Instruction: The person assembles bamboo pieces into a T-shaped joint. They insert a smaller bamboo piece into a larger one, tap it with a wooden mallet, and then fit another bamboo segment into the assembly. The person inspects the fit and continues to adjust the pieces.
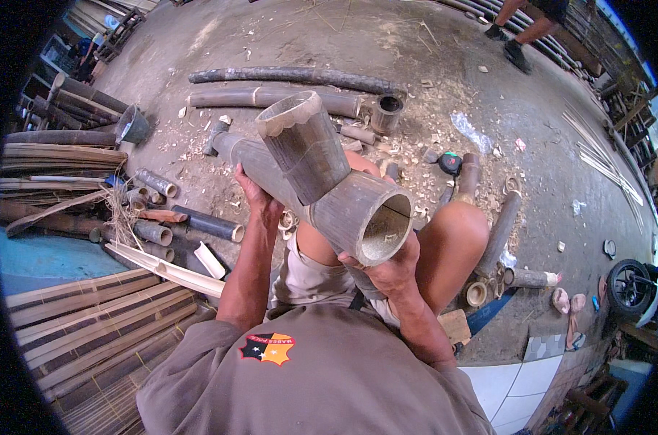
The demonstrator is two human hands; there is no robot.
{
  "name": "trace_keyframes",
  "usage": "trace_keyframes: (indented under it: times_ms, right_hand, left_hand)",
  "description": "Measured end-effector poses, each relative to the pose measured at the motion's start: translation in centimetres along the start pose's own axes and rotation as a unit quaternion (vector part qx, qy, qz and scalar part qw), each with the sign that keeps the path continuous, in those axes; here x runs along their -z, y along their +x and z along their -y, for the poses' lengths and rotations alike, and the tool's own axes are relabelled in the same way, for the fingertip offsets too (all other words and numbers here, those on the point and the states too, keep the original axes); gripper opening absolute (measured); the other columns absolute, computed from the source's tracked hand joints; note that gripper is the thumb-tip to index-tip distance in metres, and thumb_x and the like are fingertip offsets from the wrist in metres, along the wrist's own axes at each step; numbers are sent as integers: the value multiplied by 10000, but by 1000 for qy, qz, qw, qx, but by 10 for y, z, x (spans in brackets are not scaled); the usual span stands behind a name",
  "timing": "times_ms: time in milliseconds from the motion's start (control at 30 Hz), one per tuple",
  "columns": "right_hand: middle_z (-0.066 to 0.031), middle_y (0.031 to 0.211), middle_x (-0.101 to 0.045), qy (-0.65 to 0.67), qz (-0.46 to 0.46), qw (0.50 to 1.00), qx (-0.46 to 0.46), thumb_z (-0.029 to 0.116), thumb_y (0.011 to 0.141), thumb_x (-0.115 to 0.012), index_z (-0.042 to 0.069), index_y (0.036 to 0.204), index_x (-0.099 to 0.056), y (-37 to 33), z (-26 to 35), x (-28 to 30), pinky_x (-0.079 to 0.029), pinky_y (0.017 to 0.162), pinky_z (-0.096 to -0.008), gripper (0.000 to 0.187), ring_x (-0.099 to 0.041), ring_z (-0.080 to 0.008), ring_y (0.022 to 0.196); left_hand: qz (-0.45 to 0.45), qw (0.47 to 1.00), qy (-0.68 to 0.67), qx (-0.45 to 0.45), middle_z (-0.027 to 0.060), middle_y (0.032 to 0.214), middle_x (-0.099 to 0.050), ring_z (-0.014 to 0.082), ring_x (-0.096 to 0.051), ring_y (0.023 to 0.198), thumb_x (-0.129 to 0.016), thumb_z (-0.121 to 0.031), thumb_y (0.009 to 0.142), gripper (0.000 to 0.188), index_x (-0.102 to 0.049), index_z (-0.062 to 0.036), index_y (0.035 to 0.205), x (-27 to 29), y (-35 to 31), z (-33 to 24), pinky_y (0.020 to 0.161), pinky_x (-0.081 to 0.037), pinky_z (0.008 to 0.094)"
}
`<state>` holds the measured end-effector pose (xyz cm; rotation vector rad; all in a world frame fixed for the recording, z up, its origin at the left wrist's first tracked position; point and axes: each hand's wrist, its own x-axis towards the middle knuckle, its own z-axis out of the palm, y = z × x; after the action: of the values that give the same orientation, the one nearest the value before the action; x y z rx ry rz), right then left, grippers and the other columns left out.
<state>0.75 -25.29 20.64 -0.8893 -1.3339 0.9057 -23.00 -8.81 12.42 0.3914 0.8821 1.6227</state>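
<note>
A thick grey-brown bamboo tube (pixel 347 210) lies across above my knees, its open hollow end facing me on the right. A shorter, wide bamboo piece (pixel 311 156) stands up from its middle at a tilt, its open rim on top; how the two are joined is hidden. My left hand (pixel 258 194) is closed round the near side of the long tube, left of the upright piece. Under the open end, my right hand (pixel 390 267) grips the tube from below, with some of its fingers hidden.
Beyond my knees lie two long bamboo poles (pixel 271 98), a short upright bamboo cup (pixel 387 114), a tape measure (pixel 451 163) and scattered shavings. Bamboo offcuts (pixel 151 232) and slatted strips (pixel 90 319) crowd the left. Another person's legs (pixel 528 36) are at far right.
</note>
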Motion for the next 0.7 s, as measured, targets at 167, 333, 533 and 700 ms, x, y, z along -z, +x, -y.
trace_keyframes:
  times_ms: [167, 333, 533, 700]
  right_hand:
    - [-144, 1561, -471, 33, -46, 998, -9, 233, 643, -1013, -13, 1584, -324, -1, 0, -8, -432, 1140, -382, 1193, -517, -231, 1382]
    - [-120, 1361, -649, -29, -58, 998, -1, 235, 661, -1009, -25, 1412, -545, -4, 8, -8, -502, 1050, -361, 920, -630, -213, 1229]
    - [-86, 1188, -727, -24, -115, 991, -57, 232, 692, -999, -16, 1263, -623, -7, 18, -17, -547, 945, -331, 726, -689, -179, 1082]
    - [-90, 1134, -743, -84, -112, 989, -46, 239, 698, -997, -29, 1231, -642, -10, 20, -16, -555, 927, -330, 694, -704, -178, 1037]
  left_hand:
    - [9, 999, -30, 22, 101, 1336, -652, 325, -614, 1220, -339, -661, 1012, 696, -565, -119, 1385, -1, 1, 0, 1076, -475, 523]
    - [13, 997, -51, 51, 100, 1296, -662, 321, -633, 1180, -348, -665, 1011, 684, -575, -120, 1357, 3, 2, 1, 1040, -503, 519]
    - [11, 998, -46, 53, 98, 1309, -659, 320, -628, 1190, -357, -687, 1002, 706, -569, -121, 1366, 3, 1, 0, 1046, -499, 520]
    - [-1, 999, -5, 50, 105, 1378, -628, 336, -606, 1242, -355, -697, 998, 740, -531, -122, 1429, -1, -2, -2, 1077, -479, 530]
